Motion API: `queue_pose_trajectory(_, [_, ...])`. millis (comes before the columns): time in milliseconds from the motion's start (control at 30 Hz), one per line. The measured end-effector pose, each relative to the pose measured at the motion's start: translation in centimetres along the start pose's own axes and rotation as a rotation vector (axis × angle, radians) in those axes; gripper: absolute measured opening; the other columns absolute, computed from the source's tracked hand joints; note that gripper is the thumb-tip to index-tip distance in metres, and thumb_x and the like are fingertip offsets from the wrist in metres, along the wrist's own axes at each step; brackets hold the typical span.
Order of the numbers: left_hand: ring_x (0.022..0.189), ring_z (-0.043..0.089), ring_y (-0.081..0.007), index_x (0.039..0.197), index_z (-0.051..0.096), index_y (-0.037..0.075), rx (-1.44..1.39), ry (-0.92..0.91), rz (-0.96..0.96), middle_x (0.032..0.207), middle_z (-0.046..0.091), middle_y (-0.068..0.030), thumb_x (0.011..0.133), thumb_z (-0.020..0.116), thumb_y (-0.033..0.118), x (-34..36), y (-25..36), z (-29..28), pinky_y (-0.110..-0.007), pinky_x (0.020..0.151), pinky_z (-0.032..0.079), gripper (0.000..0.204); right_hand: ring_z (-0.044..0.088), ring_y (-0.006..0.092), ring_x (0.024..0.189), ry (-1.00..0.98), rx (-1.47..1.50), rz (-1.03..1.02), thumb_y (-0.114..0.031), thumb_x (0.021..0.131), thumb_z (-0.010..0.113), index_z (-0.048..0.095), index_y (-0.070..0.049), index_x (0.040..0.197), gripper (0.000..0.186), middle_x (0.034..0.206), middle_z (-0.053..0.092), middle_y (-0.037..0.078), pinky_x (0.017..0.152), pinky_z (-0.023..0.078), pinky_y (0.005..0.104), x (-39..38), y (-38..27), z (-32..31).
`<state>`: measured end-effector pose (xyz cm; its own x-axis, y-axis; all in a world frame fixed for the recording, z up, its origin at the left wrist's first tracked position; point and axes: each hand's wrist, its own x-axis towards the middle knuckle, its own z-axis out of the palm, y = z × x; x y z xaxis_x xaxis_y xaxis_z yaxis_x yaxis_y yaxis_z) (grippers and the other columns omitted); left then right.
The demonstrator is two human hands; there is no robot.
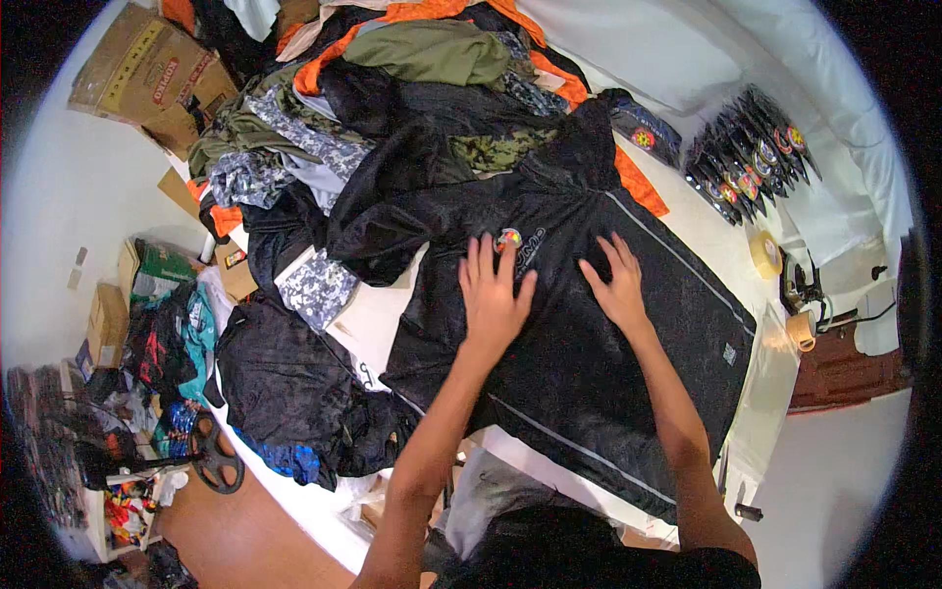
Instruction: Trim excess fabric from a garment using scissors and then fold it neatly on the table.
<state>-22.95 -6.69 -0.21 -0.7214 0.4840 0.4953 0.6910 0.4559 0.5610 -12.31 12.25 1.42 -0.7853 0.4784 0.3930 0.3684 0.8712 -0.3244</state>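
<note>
A black garment with grey piping, perhaps a jacket (579,368), lies spread over a white table in front of me. A small colourful round emblem (508,240) and printed lettering sit on its upper part. My left hand (493,299) lies on the fabric just below the emblem, its fingers spread. To the right, my right hand (618,283) rests on or just over the cloth, fingers also apart. Neither hand grips anything. The sleeve at the upper left is bunched beside a heap of clothes.
A heap of camouflage, olive, orange and black clothes (422,54) fills the table's far side. A cardboard box (157,79) stands far left. Another black garment (285,378) lies left. On the right are several dark emblem-bearing pieces (751,162) and a tape roll (764,253).
</note>
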Motion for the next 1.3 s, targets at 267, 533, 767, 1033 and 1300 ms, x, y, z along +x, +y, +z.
queue_pose_trajectory(267, [0.129,0.032,-0.0366,0.120,0.058,0.017,0.332,-0.185,0.239,0.135,0.042,-0.0169,0.092,0.046,0.034,10.8,-11.9,-1.7,-0.049,0.107,0.024,0.035,0.025,0.0342,0.134,-0.154,-0.178,0.000,-0.045,0.088,0.051,0.040,-0.007,0.135,0.061,0.144,0.030,0.018,0.109,0.018,0.0491,-4.5,4.0,-1.4])
queue_pose_trajectory(533, [0.117,0.046,-0.0350,0.101,0.065,0.006,0.350,-0.005,0.362,0.121,0.054,-0.0154,0.080,0.059,0.014,12.9,-9.4,-0.1,-0.045,0.097,0.038,0.024,0.025,0.0338,0.134,-0.114,-0.189,0.031,-0.044,0.087,0.051,0.042,-0.007,0.133,0.060,0.143,0.031,0.018,0.109,0.017,0.0491,-4.5,3.7,-1.7])
queue_pose_trajectory(767, [0.110,0.051,-0.0364,0.111,0.059,0.003,0.127,-0.295,0.370,0.117,0.056,-0.0172,0.083,0.052,0.013,13.4,-5.2,8.8,-0.042,0.094,0.042,0.030,0.026,0.0352,0.133,-0.096,-0.166,0.017,-0.043,0.086,0.053,0.042,-0.006,0.133,0.061,0.142,0.031,0.019,0.109,0.017,0.0497,-4.6,4.2,-1.8])
queue_pose_trajectory(1033, [0.132,0.030,-0.0352,0.135,0.042,0.018,0.378,-0.296,0.328,0.141,0.035,-0.0166,0.090,0.041,0.047,13.0,-5.7,9.9,-0.047,0.107,0.024,0.054,0.031,0.0352,0.130,-0.050,-0.147,0.019,-0.040,0.085,0.057,0.049,-0.006,0.127,0.055,0.138,0.037,0.019,0.107,0.021,0.0495,-4.3,4.2,-2.0])
queue_pose_trajectory(1300, [0.136,0.021,-0.0321,0.140,0.034,0.023,0.434,-0.422,0.320,0.145,0.030,-0.0113,0.091,0.031,0.054,13.0,-4.6,9.2,-0.050,0.110,0.015,0.059,0.045,0.0325,0.119,0.184,0.091,-0.248,-0.021,0.084,0.056,0.059,-0.007,0.112,0.031,0.127,0.051,0.012,0.099,0.034,0.0447,8.2,6.4,1.4])
